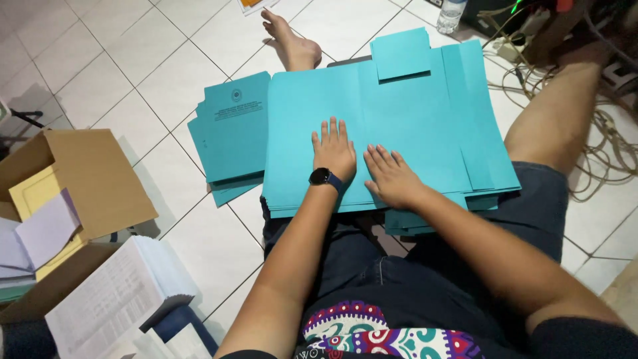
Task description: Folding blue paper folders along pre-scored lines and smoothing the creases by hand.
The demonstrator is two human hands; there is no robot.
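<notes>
- At the far left, an open cardboard box (100, 179) stands on the white tiled floor (133, 60), with yellow and pale lilac paper sheets (40, 219) lying in and over it.
- Below the box, at the bottom left, a thick stack of printed white papers (113, 292) rests at a tilt.
- Left of centre, a smaller pile of teal folders (229, 133) lies flat on the tiles, its top one bearing a dark printed emblem and text lines; its right edge is tucked under the larger stack.
- In the centre, a large stack of opened teal paper folders (412, 119) lies across the seated person's lap and the floor ahead, flaps spread out to the top and right.
- The left hand (334, 149) lies palm down on that stack, fingers straight and slightly spread, holding nothing; a dark wristwatch (322, 177) sits on its wrist.
- Just beside it, the right hand (392, 176) also presses flat on the top folder, fingers fanned and gripping nothing.
- The two hands are close together but not touching.
- Above the stack, the person's bare foot (292, 40) rests on the tiles.
- At the upper right, a clear plastic bottle (452, 14) stands near a tangle of pale cables (598, 133) behind the person's right knee.
</notes>
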